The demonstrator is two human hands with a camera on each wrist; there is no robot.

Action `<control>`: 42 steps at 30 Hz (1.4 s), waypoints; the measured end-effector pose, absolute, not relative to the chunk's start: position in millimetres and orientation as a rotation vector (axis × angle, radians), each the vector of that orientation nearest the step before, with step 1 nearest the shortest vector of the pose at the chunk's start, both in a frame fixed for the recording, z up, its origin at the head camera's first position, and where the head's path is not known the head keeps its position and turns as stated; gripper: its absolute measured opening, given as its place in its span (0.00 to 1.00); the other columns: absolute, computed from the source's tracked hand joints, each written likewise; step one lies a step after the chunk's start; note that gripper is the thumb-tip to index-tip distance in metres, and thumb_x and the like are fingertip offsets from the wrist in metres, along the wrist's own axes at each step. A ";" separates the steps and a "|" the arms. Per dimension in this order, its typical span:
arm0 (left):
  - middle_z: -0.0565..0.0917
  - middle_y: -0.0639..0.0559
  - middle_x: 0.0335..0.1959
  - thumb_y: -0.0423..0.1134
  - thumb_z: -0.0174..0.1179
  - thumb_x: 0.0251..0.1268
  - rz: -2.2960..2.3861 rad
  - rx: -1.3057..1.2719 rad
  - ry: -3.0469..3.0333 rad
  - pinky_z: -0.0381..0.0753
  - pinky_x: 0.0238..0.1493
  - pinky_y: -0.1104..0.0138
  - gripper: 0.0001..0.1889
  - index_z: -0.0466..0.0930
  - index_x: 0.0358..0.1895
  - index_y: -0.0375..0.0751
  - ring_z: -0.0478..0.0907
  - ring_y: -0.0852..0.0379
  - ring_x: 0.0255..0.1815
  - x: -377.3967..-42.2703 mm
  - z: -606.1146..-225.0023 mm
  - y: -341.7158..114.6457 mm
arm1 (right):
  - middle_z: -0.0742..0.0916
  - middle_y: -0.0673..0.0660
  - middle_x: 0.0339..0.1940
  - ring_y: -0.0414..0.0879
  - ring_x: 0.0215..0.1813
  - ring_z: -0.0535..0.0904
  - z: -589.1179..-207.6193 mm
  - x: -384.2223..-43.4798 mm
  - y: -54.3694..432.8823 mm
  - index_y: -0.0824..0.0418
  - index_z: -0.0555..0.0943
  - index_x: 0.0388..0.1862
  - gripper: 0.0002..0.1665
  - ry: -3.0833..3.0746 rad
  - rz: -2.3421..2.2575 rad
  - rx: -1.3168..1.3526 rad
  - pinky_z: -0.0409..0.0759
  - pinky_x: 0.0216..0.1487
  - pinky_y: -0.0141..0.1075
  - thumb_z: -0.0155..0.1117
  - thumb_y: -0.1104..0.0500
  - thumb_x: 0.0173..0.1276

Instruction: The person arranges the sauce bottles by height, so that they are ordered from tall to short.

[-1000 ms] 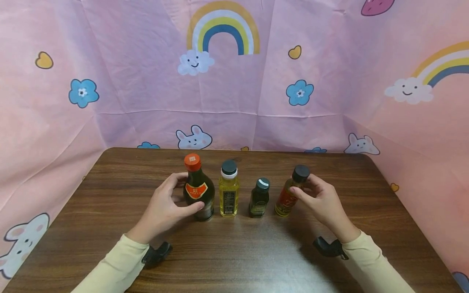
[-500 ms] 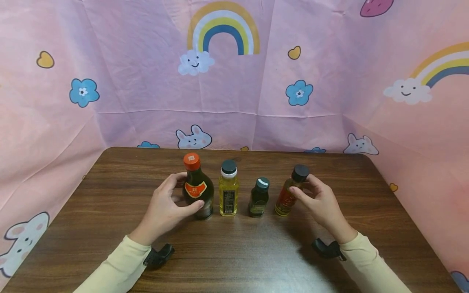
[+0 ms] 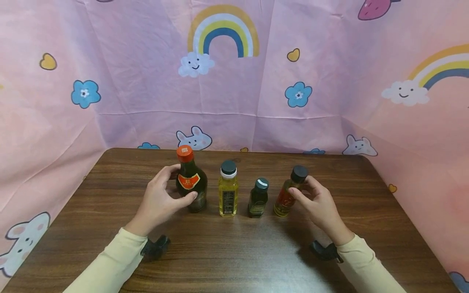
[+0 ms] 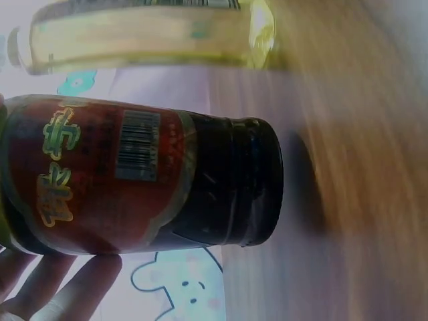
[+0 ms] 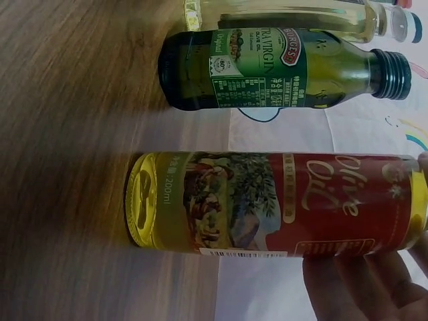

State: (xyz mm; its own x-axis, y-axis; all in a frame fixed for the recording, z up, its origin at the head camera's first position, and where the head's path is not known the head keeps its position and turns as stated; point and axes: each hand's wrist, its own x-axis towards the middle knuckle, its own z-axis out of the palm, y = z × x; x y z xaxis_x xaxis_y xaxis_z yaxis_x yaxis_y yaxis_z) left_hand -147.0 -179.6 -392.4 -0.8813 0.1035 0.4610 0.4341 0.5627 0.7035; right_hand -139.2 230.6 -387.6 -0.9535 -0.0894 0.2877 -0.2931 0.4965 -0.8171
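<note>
My left hand (image 3: 157,199) grips a dark sauce bottle (image 3: 191,179) with a red cap, fingers behind and thumb in front. In the left wrist view this bottle (image 4: 134,177) shows a red label, and a gap and shadow lie between its base and the table. On the right, my right hand (image 3: 318,205) holds a small olive oil bottle (image 3: 285,199) with a black cap and red label. Between the hands stand a clear bottle of yellow oil (image 3: 228,193) with a dark green cap and a small dark green olive oil bottle (image 3: 258,201).
The brown wooden table (image 3: 220,256) extends in front of and behind the bottles. A pink patterned cloth (image 3: 227,93) hangs around its back and sides. Black wrist mounts (image 3: 155,246) sit below both hands.
My left hand has raised the dark sauce bottle off the table and shifted it left, away from the yellow oil bottle. My right hand and the other bottles stay almost where they were.
</note>
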 end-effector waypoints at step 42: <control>0.72 0.36 0.67 0.52 0.72 0.65 -1.438 -0.318 -2.617 0.76 0.66 0.43 0.45 0.60 0.78 0.38 0.70 0.39 0.69 -228.0 -394.8 -195.7 | 0.87 0.59 0.54 0.45 0.57 0.84 -391.0 -139.5 231.9 0.64 0.81 0.59 0.16 -2.525 1.457 0.338 0.83 0.59 0.39 0.67 0.61 0.75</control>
State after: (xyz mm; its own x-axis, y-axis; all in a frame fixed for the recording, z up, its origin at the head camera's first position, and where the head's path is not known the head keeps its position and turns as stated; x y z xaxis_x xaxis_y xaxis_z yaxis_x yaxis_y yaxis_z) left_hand -228.0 -195.7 -394.8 -0.9681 0.1178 0.2213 0.2500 0.5210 0.8161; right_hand -139.5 231.9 -391.0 -0.9524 -0.0944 0.2899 -0.2982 0.4862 -0.8214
